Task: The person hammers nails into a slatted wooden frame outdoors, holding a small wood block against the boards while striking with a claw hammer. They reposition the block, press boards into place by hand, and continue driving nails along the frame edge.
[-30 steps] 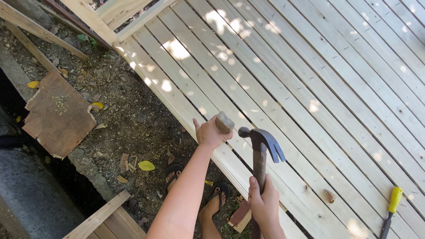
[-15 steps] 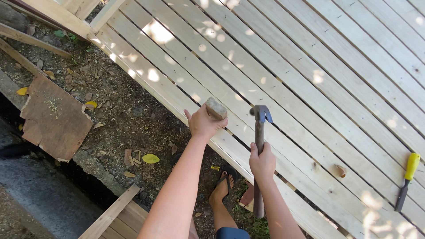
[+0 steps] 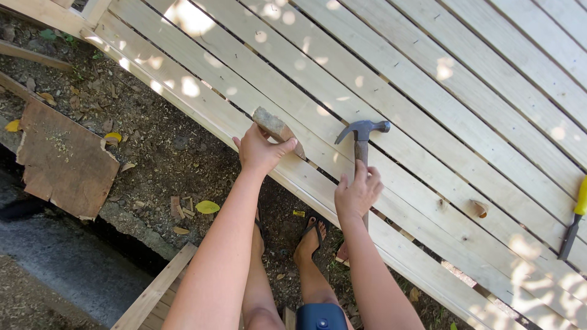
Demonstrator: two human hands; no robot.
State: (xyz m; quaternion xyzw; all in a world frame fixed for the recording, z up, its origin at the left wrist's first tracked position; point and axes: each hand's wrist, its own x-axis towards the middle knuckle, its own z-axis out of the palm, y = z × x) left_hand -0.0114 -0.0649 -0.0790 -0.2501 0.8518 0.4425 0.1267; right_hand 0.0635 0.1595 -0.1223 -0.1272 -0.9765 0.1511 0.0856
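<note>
While your left hand (image 3: 260, 150) clamps the stiff, rough block (image 3: 276, 129) at 10 o'clock, your right hand (image 3: 356, 194) grips the top-heavy hammer (image 3: 362, 139) mid-handle.

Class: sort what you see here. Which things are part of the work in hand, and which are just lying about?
In use: small wooden block in the left hand; claw hammer in the right hand; slatted timber panel.

Lying about: yellow-handled tool, brown board scrap, yellow fallen leaf, wood offcut.
</note>
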